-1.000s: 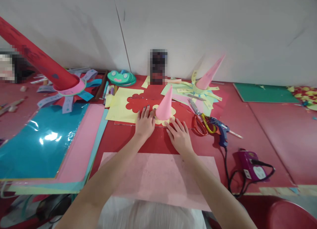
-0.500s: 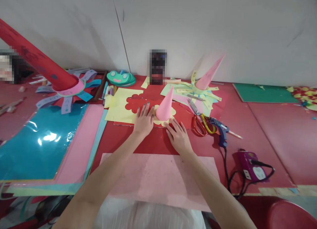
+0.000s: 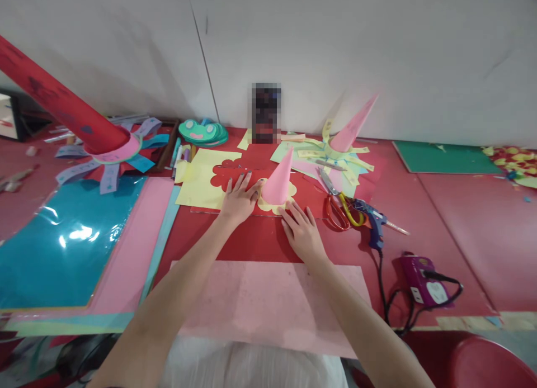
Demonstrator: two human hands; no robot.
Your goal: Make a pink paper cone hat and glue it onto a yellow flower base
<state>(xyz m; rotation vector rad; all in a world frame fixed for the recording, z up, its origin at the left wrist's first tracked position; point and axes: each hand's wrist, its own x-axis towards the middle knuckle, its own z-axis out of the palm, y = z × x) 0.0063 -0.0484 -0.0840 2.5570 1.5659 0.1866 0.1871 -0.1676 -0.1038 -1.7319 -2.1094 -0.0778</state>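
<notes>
A pink paper cone (image 3: 278,182) stands upright on a yellow scalloped paper flower (image 3: 272,208), which lies on red paper (image 3: 311,197). To the left of the cone, my left hand (image 3: 240,200) rests with fingers spread, its thumb side by the flower's edge. My right hand (image 3: 302,227) lies flat at the lower right, fingertips at the flower's near edge. Both hands are open. Behind my left hand are a red scalloped shape (image 3: 222,175) and a yellow sheet (image 3: 197,181); the hand partly covers them.
Scissors (image 3: 335,209) and a blue glue gun (image 3: 376,226) with a cable lie right of my right hand. A purple power adapter (image 3: 427,282) sits nearer. Another pink cone (image 3: 352,128) stands behind. A large red cone (image 3: 62,108) leans in at left, beyond a blue sheet (image 3: 62,248).
My left hand has moved slightly left and down, away from the cone. My right hand, the cone and the flower look the same. The view has shifted a little.
</notes>
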